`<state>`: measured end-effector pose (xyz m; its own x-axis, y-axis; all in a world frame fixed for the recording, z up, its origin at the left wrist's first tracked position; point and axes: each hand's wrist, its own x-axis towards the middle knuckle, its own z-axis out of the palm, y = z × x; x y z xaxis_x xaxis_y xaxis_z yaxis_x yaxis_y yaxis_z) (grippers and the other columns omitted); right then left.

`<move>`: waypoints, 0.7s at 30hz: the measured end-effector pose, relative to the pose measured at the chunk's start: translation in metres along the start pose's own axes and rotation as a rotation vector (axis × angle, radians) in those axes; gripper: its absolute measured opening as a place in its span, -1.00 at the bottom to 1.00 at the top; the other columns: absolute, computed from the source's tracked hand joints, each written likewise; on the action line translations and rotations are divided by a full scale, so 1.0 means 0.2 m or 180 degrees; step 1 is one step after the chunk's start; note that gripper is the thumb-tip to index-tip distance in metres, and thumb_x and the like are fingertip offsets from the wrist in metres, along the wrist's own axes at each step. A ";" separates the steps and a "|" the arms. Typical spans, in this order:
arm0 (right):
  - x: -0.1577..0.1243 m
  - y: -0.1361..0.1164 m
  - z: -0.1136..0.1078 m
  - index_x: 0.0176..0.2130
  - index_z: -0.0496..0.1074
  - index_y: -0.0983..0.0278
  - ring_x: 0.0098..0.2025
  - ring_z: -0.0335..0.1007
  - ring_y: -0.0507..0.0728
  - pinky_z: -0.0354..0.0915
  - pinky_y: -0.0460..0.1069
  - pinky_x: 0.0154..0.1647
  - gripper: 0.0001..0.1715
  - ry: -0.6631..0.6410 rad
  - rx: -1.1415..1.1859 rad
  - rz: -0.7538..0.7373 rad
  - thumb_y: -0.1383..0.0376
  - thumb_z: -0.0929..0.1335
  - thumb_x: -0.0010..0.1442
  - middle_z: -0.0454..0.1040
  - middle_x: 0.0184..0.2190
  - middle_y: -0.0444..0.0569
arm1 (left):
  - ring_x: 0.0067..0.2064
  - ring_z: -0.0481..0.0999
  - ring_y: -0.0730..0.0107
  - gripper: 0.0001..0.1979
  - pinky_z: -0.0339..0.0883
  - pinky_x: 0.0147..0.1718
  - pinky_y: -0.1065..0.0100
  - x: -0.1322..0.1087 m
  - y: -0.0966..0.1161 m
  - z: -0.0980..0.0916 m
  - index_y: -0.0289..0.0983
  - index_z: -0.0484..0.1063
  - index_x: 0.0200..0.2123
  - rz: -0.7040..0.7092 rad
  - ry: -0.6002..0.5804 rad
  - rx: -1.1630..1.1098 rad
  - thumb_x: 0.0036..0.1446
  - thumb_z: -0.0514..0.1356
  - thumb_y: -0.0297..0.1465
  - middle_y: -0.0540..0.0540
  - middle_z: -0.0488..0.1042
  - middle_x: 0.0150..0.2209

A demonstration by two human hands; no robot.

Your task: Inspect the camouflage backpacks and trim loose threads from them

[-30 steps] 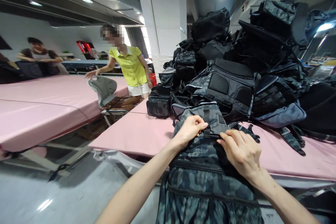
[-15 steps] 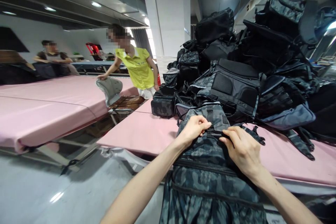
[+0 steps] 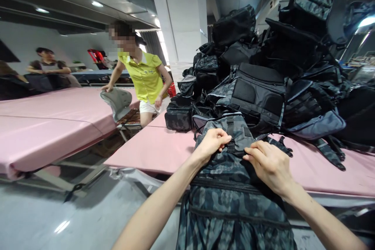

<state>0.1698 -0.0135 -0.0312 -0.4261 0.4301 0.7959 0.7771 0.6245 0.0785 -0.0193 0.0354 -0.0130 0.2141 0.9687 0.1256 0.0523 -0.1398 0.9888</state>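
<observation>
A grey-and-black camouflage backpack (image 3: 234,203) lies in front of me, its upper part on the pink table and its near part hanging over the edge. A black webbing strap (image 3: 231,128) runs down its upper panel. Beside this strap, my left hand (image 3: 212,144) pinches thumb and forefinger together; what is between them is too small to make out. My right hand (image 3: 269,166) is closed in a pinch at the right end of a short black strap lying across the panel. Its fingertips hide the strap's end.
Black and camouflage backpacks (image 3: 260,86) are heaped behind on the pink table (image 3: 146,150). Loose straps with buckles (image 3: 331,154) trail at right. A person in a yellow shirt (image 3: 143,76) grips a grey chair (image 3: 118,103). Another pink table (image 3: 58,117) stands left; a second person (image 3: 48,66) is beyond.
The view has shifted slightly, moving the scene leftward. Both hands keep their pinch at nearly the same spot on the backpack. The person in yellow leans lower beside the chair.
</observation>
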 end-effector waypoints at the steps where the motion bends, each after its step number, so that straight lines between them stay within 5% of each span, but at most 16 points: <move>1: 0.00 0.00 0.00 -0.35 0.43 0.28 -0.39 0.33 0.03 0.18 -0.07 -0.36 -0.85 -0.0007 0.0055 -0.0015 0.33 0.27 0.21 0.45 -0.42 -0.05 | -0.65 0.14 0.64 -0.70 0.03 -0.68 0.54 0.00 0.00 0.00 -0.31 0.24 -0.63 0.0001 0.0000 0.0006 -0.20 0.24 -0.22 0.11 0.18 -0.71; 9: 0.00 0.01 0.02 -0.25 0.43 0.29 -0.33 0.34 0.06 0.19 -0.06 -0.35 -0.85 0.0026 0.0008 0.0026 0.29 0.29 0.20 0.46 -0.33 -0.01 | -0.65 0.15 0.64 -0.67 0.03 -0.67 0.54 0.01 0.00 -0.01 -0.32 0.25 -0.62 0.0038 -0.0070 -0.0082 -0.20 0.26 -0.19 0.10 0.21 -0.68; 13: 0.01 -0.01 0.02 -0.37 0.44 0.27 -0.43 0.29 0.04 0.14 -0.05 -0.41 -0.85 -0.0028 0.0153 -0.0003 0.31 0.29 0.20 0.43 -0.43 -0.06 | -0.65 0.14 0.63 -0.68 0.04 -0.67 0.53 0.00 -0.01 -0.01 -0.32 0.24 -0.61 0.0036 -0.0059 -0.0050 -0.21 0.25 -0.21 0.11 0.19 -0.69; 17: 0.02 0.07 0.01 -0.36 0.43 0.25 -0.40 0.33 0.03 0.21 -0.08 -0.40 -0.83 0.0026 0.1053 0.0631 0.28 0.27 0.21 0.43 -0.42 -0.08 | -0.64 0.17 0.62 -0.74 0.05 -0.64 0.53 -0.01 -0.03 -0.02 -0.33 0.27 -0.60 0.0012 0.0031 0.0169 -0.16 0.22 -0.25 0.09 0.23 -0.67; 21: 0.01 0.20 0.05 -0.32 0.43 0.24 -0.32 0.38 0.08 0.26 -0.05 -0.34 -0.86 0.0318 0.1009 0.1350 0.24 0.30 0.18 0.46 -0.36 -0.06 | -0.60 0.26 0.54 -0.79 0.15 -0.57 0.48 -0.03 -0.08 -0.02 -0.31 0.30 -0.55 0.0070 0.0150 0.0485 -0.12 0.19 -0.27 0.06 0.30 -0.64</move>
<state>0.1960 0.0191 -0.0327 -0.0472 0.6328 0.7729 0.6869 0.5823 -0.4348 -0.0250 0.0333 -0.0283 0.1710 0.9731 0.1544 0.1962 -0.1872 0.9625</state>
